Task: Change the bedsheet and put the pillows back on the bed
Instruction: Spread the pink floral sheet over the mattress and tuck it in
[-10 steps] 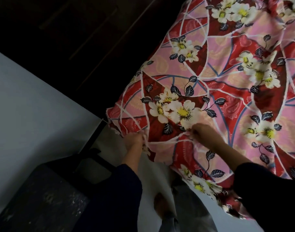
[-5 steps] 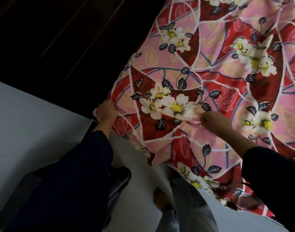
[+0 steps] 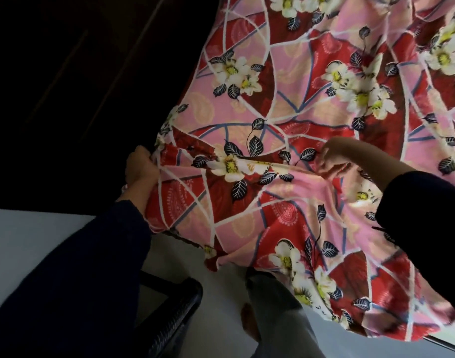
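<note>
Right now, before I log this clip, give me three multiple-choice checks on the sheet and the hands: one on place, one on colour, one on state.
1. Where does the left hand grip the bedsheet?
A. at its left edge
B. in its middle
C. at its far right side

2. What colour are the big flowers printed on the bedsheet?
A. blue
B. white with yellow centres
C. green

3. What is the right hand doing?
A. lying flat on the cloth
B. hanging free of it
C. pinching a fold of the bedsheet

Answers:
1 A, the fist closes on the edge beside the dark background.
2 B, pale petals ring yellow middles.
3 C, its curled fingers gather cloth into a ridge.
</note>
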